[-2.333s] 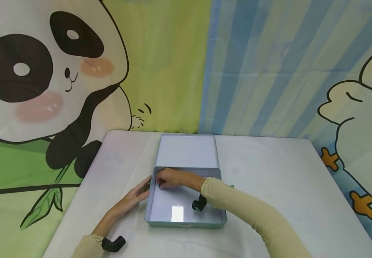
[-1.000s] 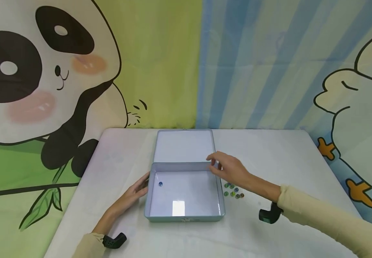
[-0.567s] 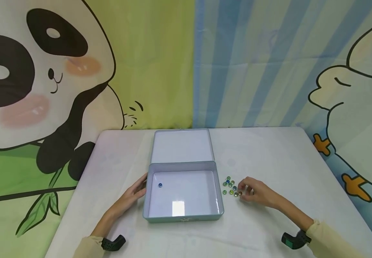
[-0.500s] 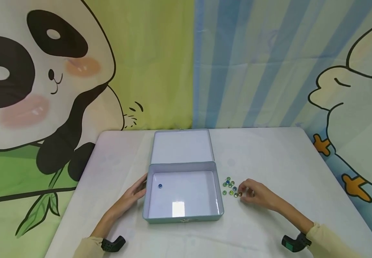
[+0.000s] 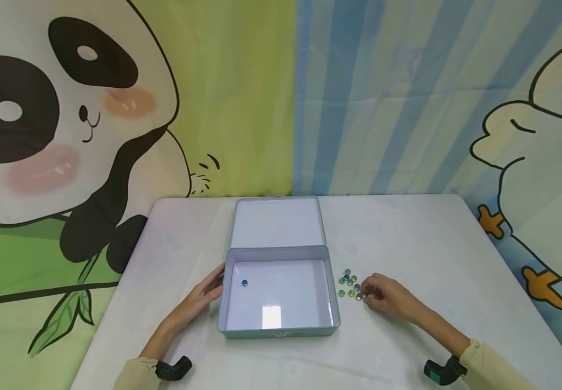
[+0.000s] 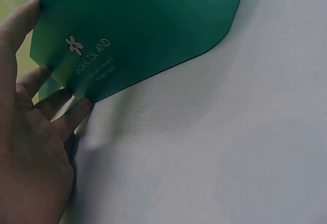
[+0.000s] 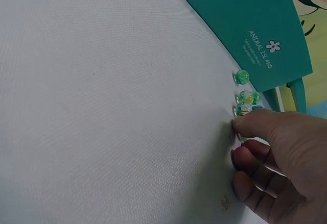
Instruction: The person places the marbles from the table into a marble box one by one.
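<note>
Item: a green tin box (image 5: pixel 247 334) with a pale interior, standing on a white-covered table (image 5: pixel 407 238); its lid (image 5: pixel 278 222) is folded back on the far side.

Markings: the left outer wall bears the lettering "ANIMAL ISLAND" (image 6: pixel 93 56) beside a white flower emblem (image 6: pixel 74 45). Smaller lines of text (image 6: pixel 102 70) run below; "zoo" seems to appear in them, but the remainder is too small to read with certainty. The right outer wall carries the same title and a like flower, as the right wrist view confirms. A clasp (image 5: pixel 280 334) sits at the middle of the near wall.

Contents: one blue marble (image 5: pixel 244 283) rests on the box floor, toward the left and slightly far of centre. A rectangular glare shows on the floor near the near wall.

Outside: a cluster of marbles (image 5: pixel 351 293), green, blue and yellowish, lies on the table just right of the box.

Left hand (image 5: pixel 197 299): fingers extended, touching the box's left wall; not gripping. Right hand (image 5: pixel 392 297): fingers curled at the cluster's right edge, thumb and fingertips pinching a brownish marble (image 5: pixel 365 296); whether it is clear of the cloth cannot be told.

Both wrists carry black devices, the right device (image 5: pixel 445 371) showing a green panel. The backdrop has a printed panda (image 5: pixel 130 124) at left.
</note>
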Demonstrator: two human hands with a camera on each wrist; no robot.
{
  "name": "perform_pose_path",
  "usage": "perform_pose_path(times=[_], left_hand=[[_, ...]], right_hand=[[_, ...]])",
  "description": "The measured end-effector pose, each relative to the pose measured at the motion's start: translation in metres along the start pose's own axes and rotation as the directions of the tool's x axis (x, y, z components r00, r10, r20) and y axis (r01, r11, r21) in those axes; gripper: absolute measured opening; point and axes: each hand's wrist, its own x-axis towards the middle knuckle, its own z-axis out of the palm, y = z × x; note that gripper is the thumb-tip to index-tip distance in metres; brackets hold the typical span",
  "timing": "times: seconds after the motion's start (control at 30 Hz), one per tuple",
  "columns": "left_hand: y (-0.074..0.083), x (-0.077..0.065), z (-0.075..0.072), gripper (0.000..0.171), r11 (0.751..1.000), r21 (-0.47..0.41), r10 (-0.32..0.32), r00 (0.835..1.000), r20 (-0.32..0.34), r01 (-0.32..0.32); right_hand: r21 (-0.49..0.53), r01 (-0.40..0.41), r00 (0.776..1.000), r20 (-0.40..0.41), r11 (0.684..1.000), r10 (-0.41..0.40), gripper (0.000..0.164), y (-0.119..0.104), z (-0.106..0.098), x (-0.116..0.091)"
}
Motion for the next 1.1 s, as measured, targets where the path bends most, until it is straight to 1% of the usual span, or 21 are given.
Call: perform_pose_path(times=[0.13,0.2,0.37,0.43,0.63,0.73,0.83,0.97,1.1], left_hand=[[0.000,0.000,0.000,0.063,1.000,-0.010,-0.010,1.000,-0.001,0.010],[0.000,0.001,0.000,0.062,1.000,-0.014,-0.011,1.000,0.000,0.011],[-0.002,0.001,-0.001,0.062,1.000,-0.012,0.014,1.000,0.009,-0.014],[-0.002,0.001,-0.001,0.062,1.000,-0.010,0.022,1.000,0.010,-0.022],[-0.001,0.000,-0.001,0.062,1.000,-0.021,0.005,1.000,0.009,-0.005],[0.000,0.000,-0.001,0.062,1.000,-0.024,0.009,1.000,0.011,-0.009],[0.000,-0.001,-0.001,0.062,1.000,-0.022,0.020,1.000,0.015,-0.020],[0.000,-0.001,-0.001,0.062,0.999,-0.026,0.019,1.000,0.018,-0.019],[0.001,-0.001,0.000,0.062,0.999,-0.031,0.017,1.000,0.012,-0.016]], right_hand=[[-0.026,-0.007,1.000,0.004,1.000,0.007,0.017,-0.002,0.000,0.003],[-0.038,0.002,1.000,0.000,0.999,-0.002,0.017,-0.002,-0.001,0.003],[-0.060,0.027,0.999,-0.027,0.998,-0.029,0.018,-0.002,0.000,0.004],[-0.061,0.029,0.999,-0.039,0.998,-0.031,0.018,-0.001,0.001,0.004],[-0.056,0.019,0.998,-0.057,0.998,-0.023,0.015,0.001,0.005,0.004],[-0.042,0.019,0.998,-0.057,0.999,-0.022,0.014,0.001,0.005,0.004],[-0.006,0.010,1.000,-0.028,1.000,-0.010,0.013,0.001,0.002,0.005],[0.056,-0.045,0.998,0.044,0.997,0.043,0.010,0.002,-0.005,0.009],[0.071,-0.077,0.995,0.074,0.994,0.072,0.010,0.003,-0.013,0.016]])
